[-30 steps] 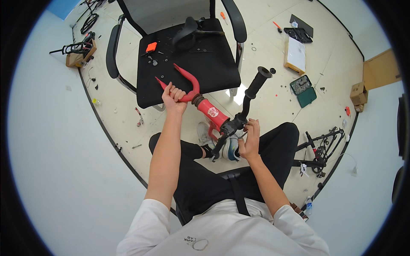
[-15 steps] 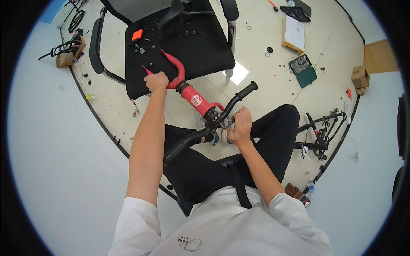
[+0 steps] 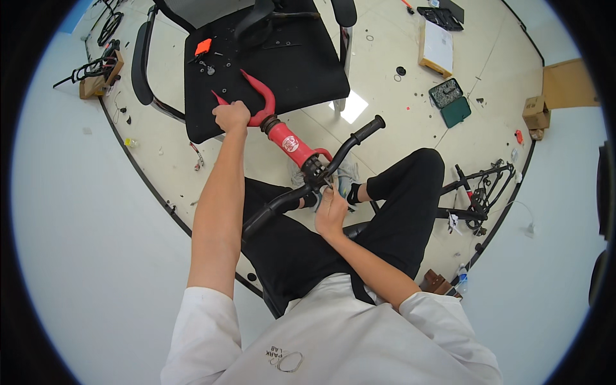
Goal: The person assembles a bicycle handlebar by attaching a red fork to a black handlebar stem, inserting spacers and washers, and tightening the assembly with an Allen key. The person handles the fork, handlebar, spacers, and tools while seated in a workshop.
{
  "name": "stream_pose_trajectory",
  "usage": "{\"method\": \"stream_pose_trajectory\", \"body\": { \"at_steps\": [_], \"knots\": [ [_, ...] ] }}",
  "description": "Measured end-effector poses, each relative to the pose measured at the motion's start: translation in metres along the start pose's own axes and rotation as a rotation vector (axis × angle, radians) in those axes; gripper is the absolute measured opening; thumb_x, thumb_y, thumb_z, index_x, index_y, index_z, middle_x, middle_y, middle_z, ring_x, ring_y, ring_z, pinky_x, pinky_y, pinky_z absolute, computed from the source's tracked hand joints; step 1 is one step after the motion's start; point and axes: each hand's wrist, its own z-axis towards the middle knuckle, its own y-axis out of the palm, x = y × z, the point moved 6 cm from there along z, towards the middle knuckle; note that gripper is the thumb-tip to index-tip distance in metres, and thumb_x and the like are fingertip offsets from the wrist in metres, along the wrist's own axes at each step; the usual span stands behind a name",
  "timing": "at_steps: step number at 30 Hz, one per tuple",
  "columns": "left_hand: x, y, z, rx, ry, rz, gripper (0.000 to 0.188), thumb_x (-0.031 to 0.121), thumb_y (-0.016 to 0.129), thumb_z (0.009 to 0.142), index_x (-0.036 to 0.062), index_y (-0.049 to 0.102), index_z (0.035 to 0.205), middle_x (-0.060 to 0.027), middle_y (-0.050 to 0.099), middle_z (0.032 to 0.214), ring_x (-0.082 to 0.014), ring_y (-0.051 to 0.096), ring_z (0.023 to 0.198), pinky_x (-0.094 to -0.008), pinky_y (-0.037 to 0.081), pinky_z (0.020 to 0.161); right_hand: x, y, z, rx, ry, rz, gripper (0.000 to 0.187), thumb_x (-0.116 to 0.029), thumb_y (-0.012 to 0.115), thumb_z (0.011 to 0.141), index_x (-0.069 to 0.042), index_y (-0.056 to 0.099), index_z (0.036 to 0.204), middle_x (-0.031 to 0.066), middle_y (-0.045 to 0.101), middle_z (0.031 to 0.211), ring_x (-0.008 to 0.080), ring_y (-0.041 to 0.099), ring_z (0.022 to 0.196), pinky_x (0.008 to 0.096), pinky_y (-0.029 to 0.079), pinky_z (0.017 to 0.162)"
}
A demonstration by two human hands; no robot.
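A red bicycle fork (image 3: 264, 96) and red head tube (image 3: 287, 140) slant from the black chair seat towards my lap. My left hand (image 3: 231, 117) is closed around one fork leg by the seat's front edge. A black handlebar (image 3: 274, 206) with dark grips sits in a black stem clamp (image 3: 314, 169) at the tube's near end, one end resting by my left thigh. Just below the clamp my right hand (image 3: 330, 213) is pinched on a slim metal tool (image 3: 329, 184); the fingers hide most of it, so its exact kind is unclear.
On the black chair (image 3: 295, 77) lie a bicycle saddle (image 3: 254, 24), an orange item (image 3: 203, 46) and small metal parts. To the right are an open green case (image 3: 455, 112), a white-topped box (image 3: 436, 50) and a black bike frame (image 3: 471, 202). Cardboard boxes (image 3: 536, 114) stand by the wall.
My right hand has moved left and down from beside the handlebar to under the stem, its fingers now pinched. My left hand keeps its hold on the fork. The view has shifted slightly.
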Motion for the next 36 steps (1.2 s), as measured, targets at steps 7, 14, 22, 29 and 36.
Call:
{"method": "stream_pose_trajectory", "body": {
  "at_steps": [7, 14, 22, 29, 36],
  "knots": [
    [-0.012, 0.016, 0.018, -0.029, 0.112, -0.032, 0.055, 0.019, 0.062, 0.080, -0.0175, 0.042, 0.116, -0.0362, 0.059, 0.115, -0.0459, 0.061, 0.108, -0.0448, 0.049, 0.096, 0.012, -0.008, 0.011, -0.122, -0.078, -0.019, 0.038, -0.031, 0.048, 0.099, 0.004, 0.060, 0.097, 0.0252, 0.058, 0.074, 0.0447, 0.059, 0.072, 0.0481, 0.042, 0.062],
    [-0.014, -0.010, -0.033, -0.445, 0.014, -0.087, 0.068, 0.043, 0.064, 0.088, -0.0100, 0.043, 0.125, -0.0232, 0.066, 0.100, -0.0292, 0.070, 0.084, -0.0363, 0.056, 0.055, 0.009, -0.039, 0.051, -0.135, -0.478, -0.071, 0.031, -0.024, 0.057, 0.091, 0.003, 0.051, 0.076, 0.0190, 0.047, 0.060, 0.0329, 0.051, 0.054, 0.0403, 0.038, 0.052],
    [-0.054, -0.104, -0.232, -0.580, 0.847, 0.394, 0.067, 0.056, 0.068, 0.080, -0.0020, 0.063, 0.113, -0.0212, 0.069, 0.093, -0.0346, 0.069, 0.081, -0.0433, 0.053, 0.071, 0.014, -0.031, 0.048, -0.140, -0.263, 0.238, 0.040, -0.029, 0.058, 0.094, 0.005, 0.056, 0.072, 0.0086, 0.039, 0.054, 0.0140, 0.039, 0.052, 0.0349, 0.033, 0.051],
    [-0.113, -0.052, -0.222, -0.548, 0.714, 0.331, 0.042, 0.041, 0.067, 0.085, -0.0003, 0.063, 0.089, -0.0259, 0.064, 0.073, -0.0432, 0.065, 0.075, -0.0487, 0.052, 0.069, 0.011, -0.034, 0.055, -0.191, -0.439, 0.080, 0.035, -0.024, 0.068, 0.086, 0.005, 0.057, 0.069, 0.0096, 0.041, 0.050, 0.0183, 0.040, 0.045, 0.0343, 0.033, 0.047],
    [-0.096, -0.051, -0.229, -0.604, 0.736, 0.296, 0.045, 0.042, 0.064, 0.088, -0.0028, 0.061, 0.091, -0.0267, 0.064, 0.075, -0.0463, 0.063, 0.075, -0.0510, 0.051, 0.069, -0.007, -0.046, 0.075, -0.337, -0.573, -0.105, 0.034, -0.023, 0.065, 0.087, 0.001, 0.052, 0.067, 0.0158, 0.051, 0.055, 0.0330, 0.053, 0.051, 0.0401, 0.040, 0.050]
  ]
}}
